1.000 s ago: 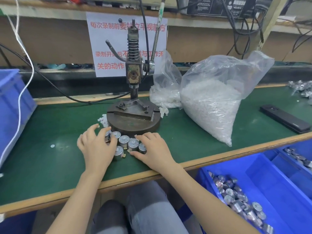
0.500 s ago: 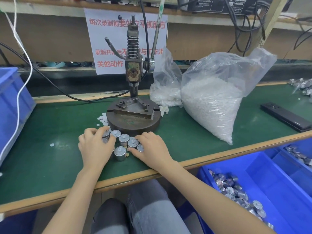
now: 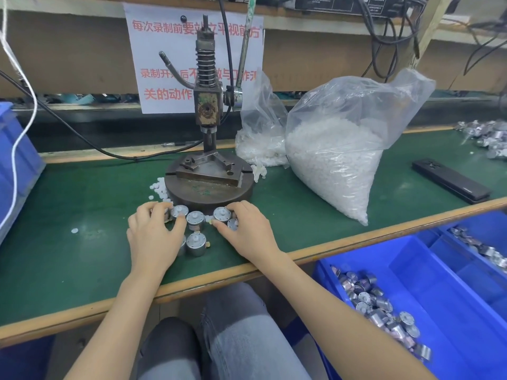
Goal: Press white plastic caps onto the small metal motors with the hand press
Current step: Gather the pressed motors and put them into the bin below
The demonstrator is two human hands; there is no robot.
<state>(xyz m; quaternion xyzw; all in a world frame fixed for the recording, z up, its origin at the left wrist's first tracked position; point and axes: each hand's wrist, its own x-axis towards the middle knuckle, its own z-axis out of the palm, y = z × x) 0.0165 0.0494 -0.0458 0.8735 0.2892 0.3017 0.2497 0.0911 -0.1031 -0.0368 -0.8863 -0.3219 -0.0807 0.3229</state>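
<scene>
— What is seen around the work, and what stands in the way?

— A hand press [image 3: 208, 105] is set upright on its round base [image 3: 192, 197] at the middle of the green desk [image 3: 82, 256]. Just right of it two clear bags are leaned together: a small bag [image 3: 260, 138] and a large bag of white plastic caps [image 3: 334, 160]. Loose caps [image 3: 160, 189] are scattered against the base on its left, and a single cap [image 3: 74, 230] is left apart, further left. A black bar [image 3: 450, 181] is laid well to the right, with a heap of metal parts [image 3: 488, 138] beyond it. A blue bin [image 3: 417, 267] holding more motors is placed below the desk's near edge on the right; a blue crate [image 3: 16, 160] is cut off at the left. A black cable [image 3: 82, 138] is run across the back, below a paper notice [image 3: 164, 64]. The base is found directly behind the fingers; whether it is touched by the far motors cannot be told.

— Where are the small metal motors [image 3: 195, 219]?

— They are stood on end in a cluster on the desk, just in front of the base, between the two hands. A white part is shown at the top centre of several.

— How are the hands posed?

— Both forearms are reached forward over the desk edge, palms down. The left hand [image 3: 152, 239] is curled over the cluster's left end, thumb and forefinger closed on the left motor [image 3: 179, 211]. By the right hand [image 3: 247, 231] the right motor [image 3: 222, 214] is pinched between thumb and forefinger.
</scene>
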